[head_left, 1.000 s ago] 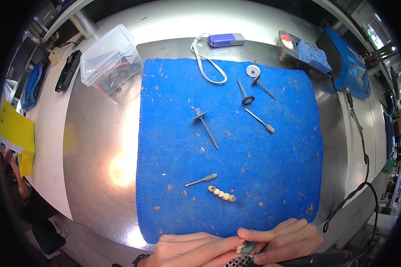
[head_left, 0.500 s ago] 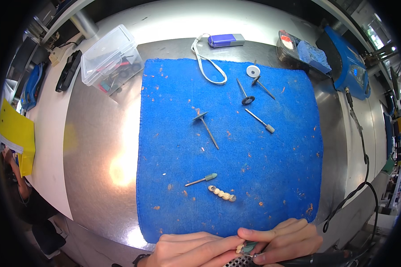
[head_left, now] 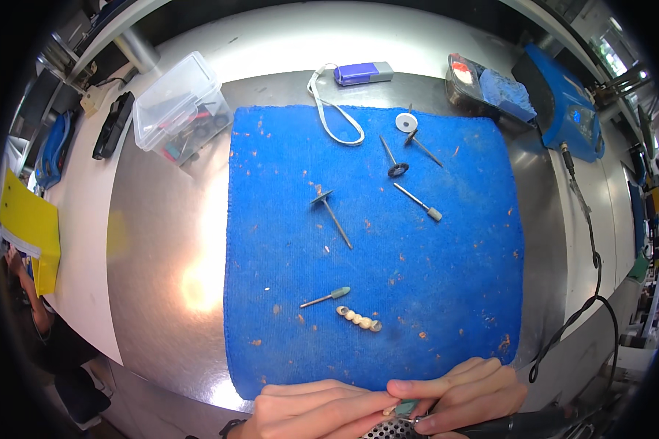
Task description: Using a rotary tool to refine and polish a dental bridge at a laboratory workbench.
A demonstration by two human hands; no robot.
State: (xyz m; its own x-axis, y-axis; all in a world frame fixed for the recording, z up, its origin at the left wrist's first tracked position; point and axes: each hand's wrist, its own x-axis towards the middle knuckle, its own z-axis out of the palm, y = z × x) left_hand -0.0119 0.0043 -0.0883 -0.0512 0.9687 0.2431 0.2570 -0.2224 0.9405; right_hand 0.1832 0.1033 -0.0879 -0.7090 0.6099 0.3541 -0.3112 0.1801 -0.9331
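Note:
At the lower edge my left hand [head_left: 315,410] is closed on a small cream dental piece [head_left: 390,411], mostly hidden by the fingers. My right hand [head_left: 465,399] is wrapped round a black rotary handpiece [head_left: 516,426]. A green grinding tip [head_left: 407,407] shows between the two hands, close against the dental piece; whether they touch I cannot tell. Below lies a perforated metal surface [head_left: 389,430]. On the blue cloth [head_left: 447,293] just beyond rest a cream dental bridge [head_left: 359,319] with grey metal ends and a green pointed grinding bur [head_left: 337,293].
Farther up the cloth lie a disc on a shank [head_left: 335,216], a grey cylindrical bur [head_left: 428,211], black wheels [head_left: 397,170] and a white disc [head_left: 406,122]. Around it stand a clear box [head_left: 179,110], a strapped purple-grey device [head_left: 362,72] and a blue control unit [head_left: 564,110] with a cable [head_left: 597,249].
The whole view has shifted slightly, so the cloth and its tools sit a little farther left. Both hands keep nearly the same hold; less of the dental piece shows between them.

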